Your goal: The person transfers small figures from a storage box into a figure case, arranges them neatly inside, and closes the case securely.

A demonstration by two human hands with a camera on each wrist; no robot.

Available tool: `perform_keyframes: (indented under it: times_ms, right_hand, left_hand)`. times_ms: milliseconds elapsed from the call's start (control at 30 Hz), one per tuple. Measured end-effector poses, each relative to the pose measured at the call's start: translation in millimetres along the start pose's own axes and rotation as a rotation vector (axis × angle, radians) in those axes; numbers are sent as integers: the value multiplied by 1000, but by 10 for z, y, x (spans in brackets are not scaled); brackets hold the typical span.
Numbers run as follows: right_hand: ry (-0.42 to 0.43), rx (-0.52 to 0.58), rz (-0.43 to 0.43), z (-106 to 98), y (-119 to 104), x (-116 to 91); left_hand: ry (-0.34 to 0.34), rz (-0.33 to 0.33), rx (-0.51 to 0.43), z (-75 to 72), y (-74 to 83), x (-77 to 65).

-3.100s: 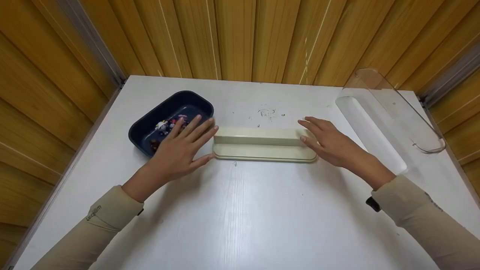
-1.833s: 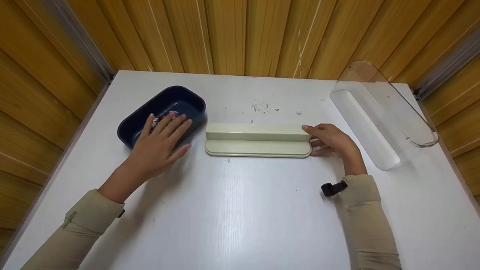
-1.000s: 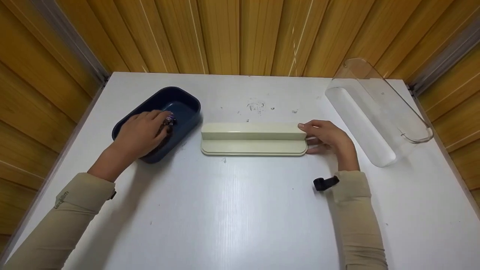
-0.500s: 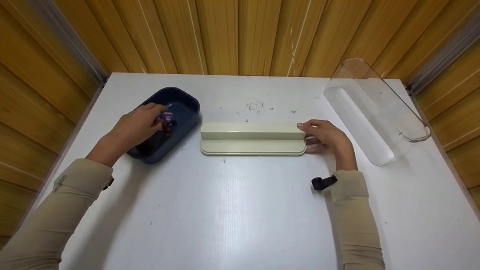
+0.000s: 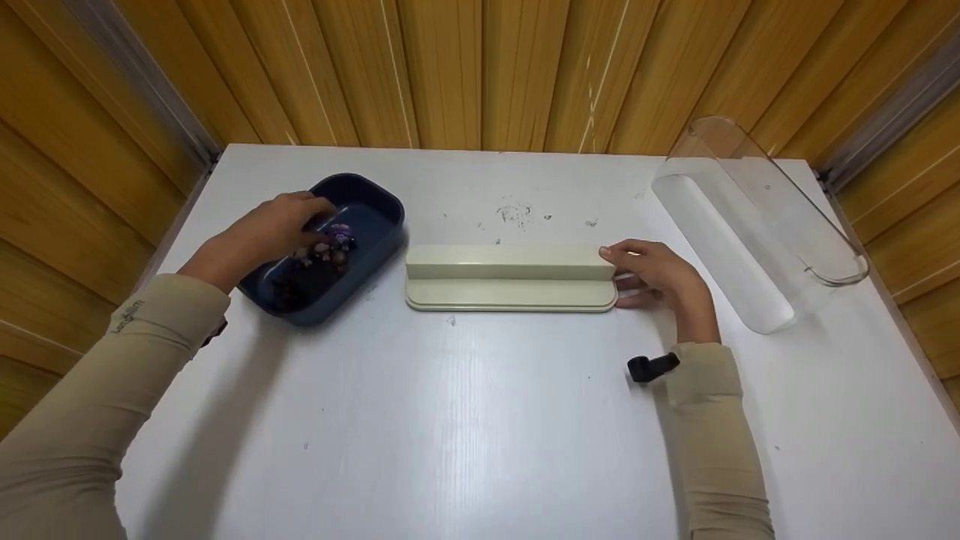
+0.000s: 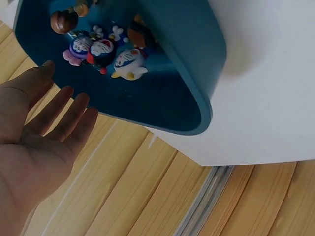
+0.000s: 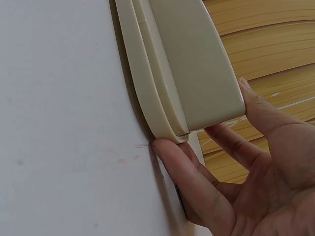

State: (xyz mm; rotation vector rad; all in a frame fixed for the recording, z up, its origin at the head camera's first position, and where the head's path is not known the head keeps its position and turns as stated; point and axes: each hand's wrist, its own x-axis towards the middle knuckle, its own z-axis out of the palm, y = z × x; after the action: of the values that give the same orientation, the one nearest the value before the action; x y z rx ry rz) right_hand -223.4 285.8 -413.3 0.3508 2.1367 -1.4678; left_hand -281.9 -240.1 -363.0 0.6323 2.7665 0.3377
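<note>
My left hand point(image 5: 262, 232) hovers over the left rim of a dark blue bin point(image 5: 367, 259), fingers relaxed and holding nothing. In the left wrist view its fingertips are right at the bin's rim, beside several small cartoon figurines. Among those are a white one with yellow point(image 6: 130, 64), a red and dark blue one point(image 6: 102, 51) and a purple-striped one point(image 6: 80, 46). My right hand point(image 5: 660, 277) grips the right end of a long cream stepped base point(image 5: 510, 295), thumb at the raised step and fingers at the lower end. That base lies lengthwise on the table.
A clear plastic cover point(image 5: 780, 217) with an open side stands at the back right of the white table point(image 5: 465, 420). Dark scuff marks point(image 5: 514, 216) lie behind the base. Yellow wooden panels point(image 5: 442, 75) rise behind the table.
My left hand went from above the bin's edge down into the figurines, then drew back left, uncovering them. My right hand came to the base's right end and has stayed there.
</note>
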Motion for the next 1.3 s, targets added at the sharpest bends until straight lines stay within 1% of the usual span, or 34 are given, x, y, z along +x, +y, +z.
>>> perform_keyframes:
  times_ms: [133, 233, 400, 567, 767, 1000, 1067, 1167, 1300]
  right_hand:
    - [3, -13, 2, -28, 30, 2]
    - [3, -18, 10, -37, 42, 6]
    - [7, -1, 11, -61, 114, 85]
    - [19, 20, -4, -38, 155, 122]
    - [28, 35, -11, 9, 159, 110]
    - [48, 31, -3, -9, 144, 100]
    - [65, 11, -32, -12, 152, 105]
    - [116, -30, -102, 12, 180, 98]
    - [168, -82, -186, 83, 227, 43]
  left_hand:
    - [-27, 19, -6, -21, -13, 115]
    - [-35, 38, -16, -26, -16, 193]
    - [-45, 67, -6, -17, -11, 276]
    - [-45, 92, -2, 21, 1, 331]
    - [-76, 84, -29, 83, 25, 369]
    - [-70, 94, 0, 115, 42, 431]
    - [-67, 94, 5, 123, 29, 455]
    - [-57, 93, 7, 134, 11, 486]
    - [-27, 103, 43, 155, -2, 509]
